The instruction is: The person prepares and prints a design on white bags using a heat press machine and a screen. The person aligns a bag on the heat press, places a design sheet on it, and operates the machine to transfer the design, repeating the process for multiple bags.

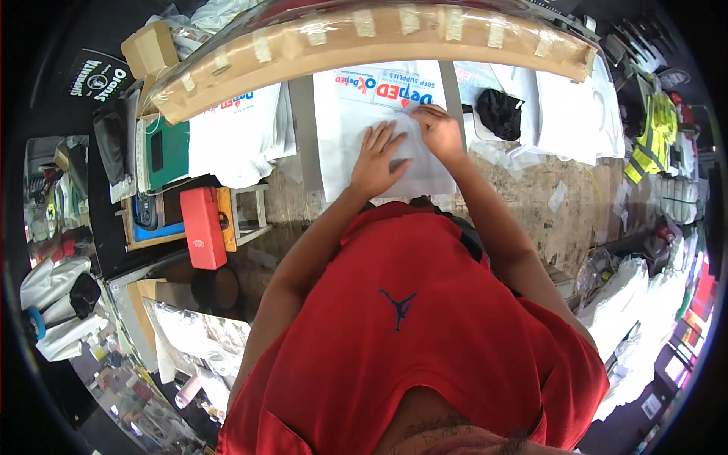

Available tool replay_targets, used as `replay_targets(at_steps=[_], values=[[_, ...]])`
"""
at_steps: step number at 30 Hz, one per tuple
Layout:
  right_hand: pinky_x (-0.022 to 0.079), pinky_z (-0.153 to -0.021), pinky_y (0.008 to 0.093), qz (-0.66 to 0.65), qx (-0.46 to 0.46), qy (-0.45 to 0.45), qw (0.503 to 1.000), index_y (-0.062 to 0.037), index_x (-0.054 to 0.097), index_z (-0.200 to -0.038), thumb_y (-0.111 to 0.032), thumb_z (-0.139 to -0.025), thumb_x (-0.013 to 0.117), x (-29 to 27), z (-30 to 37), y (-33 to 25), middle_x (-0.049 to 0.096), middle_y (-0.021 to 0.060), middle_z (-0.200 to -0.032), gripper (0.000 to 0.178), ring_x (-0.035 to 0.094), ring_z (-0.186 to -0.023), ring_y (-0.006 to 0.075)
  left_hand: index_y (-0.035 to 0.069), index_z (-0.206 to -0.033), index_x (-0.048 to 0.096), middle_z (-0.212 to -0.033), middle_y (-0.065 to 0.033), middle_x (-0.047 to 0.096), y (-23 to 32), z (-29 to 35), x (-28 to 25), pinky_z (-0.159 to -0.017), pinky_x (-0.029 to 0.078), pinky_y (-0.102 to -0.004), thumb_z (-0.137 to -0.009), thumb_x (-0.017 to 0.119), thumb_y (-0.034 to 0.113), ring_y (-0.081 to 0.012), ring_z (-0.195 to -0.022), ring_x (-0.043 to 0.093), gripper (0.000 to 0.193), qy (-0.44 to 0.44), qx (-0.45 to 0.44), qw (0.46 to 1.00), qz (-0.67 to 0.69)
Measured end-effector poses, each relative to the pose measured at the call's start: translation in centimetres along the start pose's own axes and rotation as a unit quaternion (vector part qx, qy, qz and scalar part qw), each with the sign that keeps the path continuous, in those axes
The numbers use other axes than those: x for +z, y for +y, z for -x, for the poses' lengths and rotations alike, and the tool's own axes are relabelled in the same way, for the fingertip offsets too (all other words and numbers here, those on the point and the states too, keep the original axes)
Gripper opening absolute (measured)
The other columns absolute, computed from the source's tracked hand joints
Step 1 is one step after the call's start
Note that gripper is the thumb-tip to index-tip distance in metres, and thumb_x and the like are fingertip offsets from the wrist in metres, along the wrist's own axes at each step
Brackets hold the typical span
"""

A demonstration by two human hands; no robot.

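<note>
In front of me lies a white printed piece [339, 152], cloth or bag, with red and blue lettering that is upside down to me. It rests on a grey board [309, 133]. My left hand [379, 161] is flat on its middle, fingers spread. My right hand [440, 136] is closed at its right side, fingertips pinched together by the lettering. Whatever those fingertips hold, if anything, is too small to make out. A stack of similar white printed pieces [235, 140] sits to the left. On the right are more white pieces [572, 121] and a crumpled black cloth [499, 114].
A wide brown, taped beam [364, 30] spans the far side above the work. Left of me are a green case [168, 152], a red box [203, 227] and an open drawer [156, 227]. A yellow reflective vest [652, 136] hangs at far right. Scraps litter the wooden floor [523, 197].
</note>
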State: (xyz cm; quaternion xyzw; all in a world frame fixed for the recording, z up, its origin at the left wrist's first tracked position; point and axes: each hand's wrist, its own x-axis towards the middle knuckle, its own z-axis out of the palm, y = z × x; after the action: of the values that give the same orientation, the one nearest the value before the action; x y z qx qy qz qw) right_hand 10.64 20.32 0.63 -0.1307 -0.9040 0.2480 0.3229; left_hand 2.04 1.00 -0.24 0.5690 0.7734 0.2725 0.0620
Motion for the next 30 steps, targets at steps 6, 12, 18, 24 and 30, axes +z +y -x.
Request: replay_targets(at_steps=[6,12,18,24,30], values=[[0.057,-0.093,0.036,-0.037,0.037,0.009,0.999,-0.0042,0.075,-0.089,0.006,-0.083,0.063,-0.4,1.8,0.1,0.075,0.0099,-0.1,0.017,0.069,-0.112,0.0243,0.006,-0.141,0.05,-0.153,-0.0224,0.034,0.0,1.5,-0.9,-0.119,0.025,-0.0561,-0.086,0.072,0.031,-0.0439,-0.141,0.031,0.064,0.074,-0.059,0.992,0.08],[0.057,-0.092,0.0361,-0.035,0.03,0.007,0.999,-0.0026,0.071,-0.086,0.008,-0.084,0.062,-0.6,2.2,-0.4,0.075,0.0102,-0.1,0.014,0.068,-0.114,0.0252,0.0,-0.149,0.041,-0.16,-0.0254,0.022,1.0,0.7,-1.5,-0.121,0.014,-0.0598,-0.091,0.065,0.04,-0.0445,-0.148,0.02,0.074,0.068,-0.056,0.996,-0.028],[0.056,-0.093,0.0371,-0.023,0.015,0.033,0.999,-0.004,0.071,-0.084,0.008,-0.081,0.063,-0.1,2.6,-0.4,0.074,0.0105,-0.099,0.015,0.068,-0.114,0.0272,0.002,-0.155,0.033,-0.163,-0.0269,0.018,0.8,0.7,-0.8,-0.122,0.006,-0.0591,-0.096,0.055,0.051,-0.0426,-0.153,0.01,0.079,0.029,-0.073,0.994,-0.078],[0.055,-0.095,0.0388,0.026,0.009,0.063,0.998,-0.0044,0.072,-0.084,0.006,-0.078,0.066,-0.2,3.2,-0.8,0.071,0.0116,-0.106,0.014,0.065,-0.114,0.0309,0.006,-0.156,0.034,-0.163,-0.0264,0.02,0.8,0.7,-0.6,-0.122,0.005,-0.0592,-0.098,0.05,0.054,-0.041,-0.154,0.009,0.077,0.023,-0.064,0.991,-0.111],[0.054,-0.095,0.0402,0.051,0.025,0.072,0.996,-0.0052,0.071,-0.086,0.002,-0.078,0.065,-0.3,3.5,-1.7,0.068,0.0133,-0.114,0.011,0.063,-0.117,0.032,0.01,-0.155,0.037,-0.162,-0.0258,0.024,0.8,0.7,-0.5,-0.121,0.007,-0.062,-0.097,0.053,0.053,-0.0409,-0.153,0.013,0.074,0.028,-0.064,0.99,-0.119]])
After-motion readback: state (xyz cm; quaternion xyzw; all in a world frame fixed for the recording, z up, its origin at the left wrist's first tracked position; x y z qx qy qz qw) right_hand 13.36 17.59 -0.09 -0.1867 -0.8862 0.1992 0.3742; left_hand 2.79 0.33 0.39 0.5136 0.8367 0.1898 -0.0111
